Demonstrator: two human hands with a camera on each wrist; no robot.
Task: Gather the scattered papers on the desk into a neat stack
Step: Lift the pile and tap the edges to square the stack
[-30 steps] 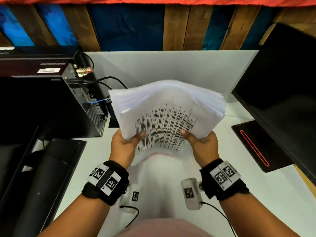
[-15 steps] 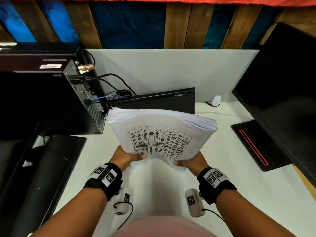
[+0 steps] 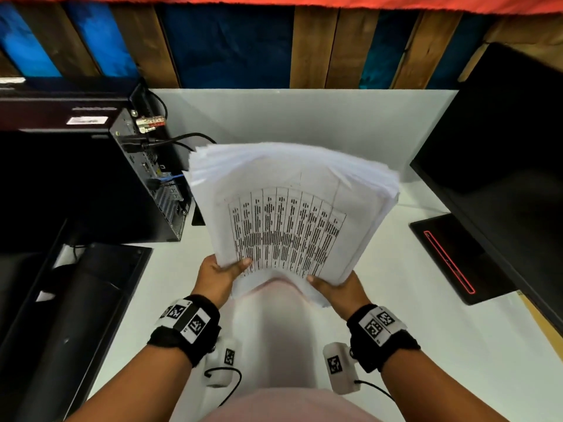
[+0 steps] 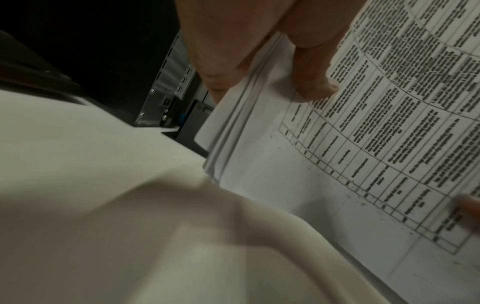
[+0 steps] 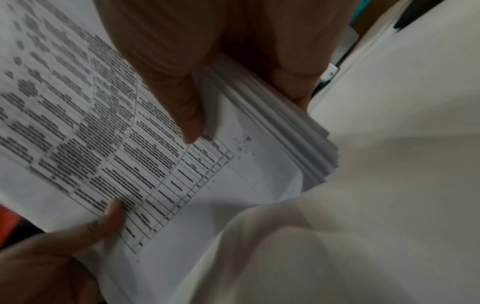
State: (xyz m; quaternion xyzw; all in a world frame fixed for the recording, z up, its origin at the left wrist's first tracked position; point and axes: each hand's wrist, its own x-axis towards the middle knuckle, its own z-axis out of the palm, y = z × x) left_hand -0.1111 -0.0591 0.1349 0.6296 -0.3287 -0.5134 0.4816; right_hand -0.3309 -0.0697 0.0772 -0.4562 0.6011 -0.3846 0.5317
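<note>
A black computer tower (image 3: 91, 178) stands at the left of the white desk (image 3: 426, 345). The left hand (image 3: 214, 280) grips the near left corner of the stack of papers (image 3: 292, 214), thumb on the printed top sheet. The stack is lifted above the desk centre, tilted. The right hand (image 3: 341, 292) pinches the near right corner. A dark monitor (image 3: 499, 166) stands at right.

Paper stack (image 3: 292, 208) – matt, printed; desk (image 3: 426, 345) – smooth white; wall (image 3: 313, 47) – rough wood
</note>
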